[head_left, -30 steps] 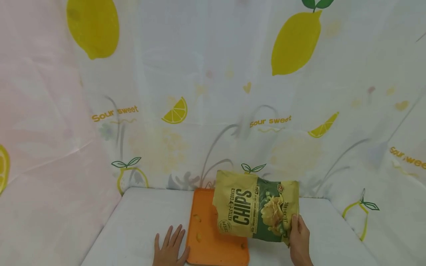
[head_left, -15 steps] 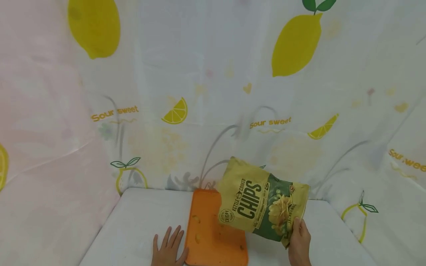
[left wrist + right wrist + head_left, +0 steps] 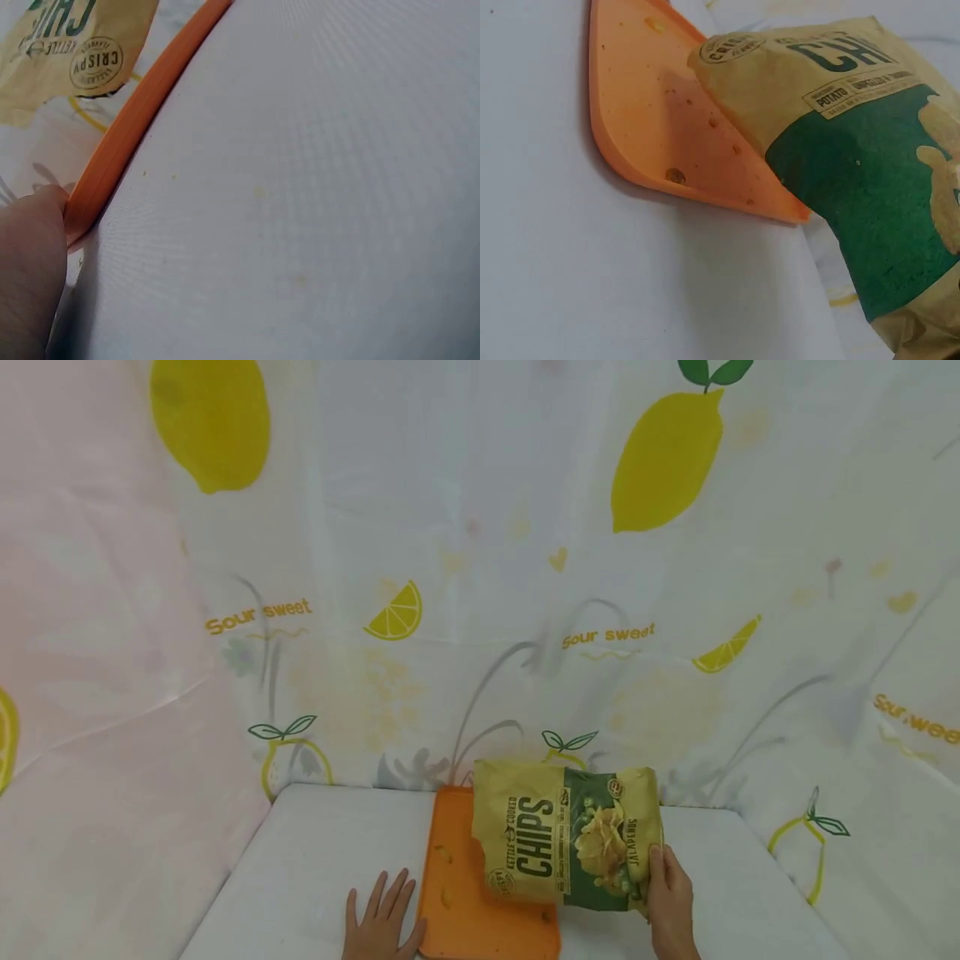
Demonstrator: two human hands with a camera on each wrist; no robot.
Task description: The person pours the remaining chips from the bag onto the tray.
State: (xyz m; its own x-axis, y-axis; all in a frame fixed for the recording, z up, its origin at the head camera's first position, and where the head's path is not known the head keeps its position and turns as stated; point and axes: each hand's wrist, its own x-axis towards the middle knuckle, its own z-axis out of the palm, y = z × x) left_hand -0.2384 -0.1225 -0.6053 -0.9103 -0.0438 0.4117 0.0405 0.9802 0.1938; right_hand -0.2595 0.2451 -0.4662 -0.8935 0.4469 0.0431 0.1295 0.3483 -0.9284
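Observation:
My right hand (image 3: pixel 672 897) grips the bottom end of a yellow and green bag of jalapeño chips (image 3: pixel 525 835), holding it sideways over an orange tray (image 3: pixel 480 931). The bag's torn end points left. A few chips (image 3: pixel 447 897) and crumbs lie on the tray; the right wrist view shows a dark-edged chip piece (image 3: pixel 676 176) near its corner. My left hand (image 3: pixel 381 922) lies flat with fingers spread on the white table, its thumb (image 3: pixel 49 199) touching the tray's left edge (image 3: pixel 124 139).
The white table (image 3: pixel 330 835) reaches back to a curtain (image 3: pixel 465 568) printed with lemons. Several tiny crumbs (image 3: pixel 174 178) dot the tabletop left of the tray.
The bag's torn end swung up and rightward half a second ago, then came back down leftward over the tray, level again. The left hand stays in place.

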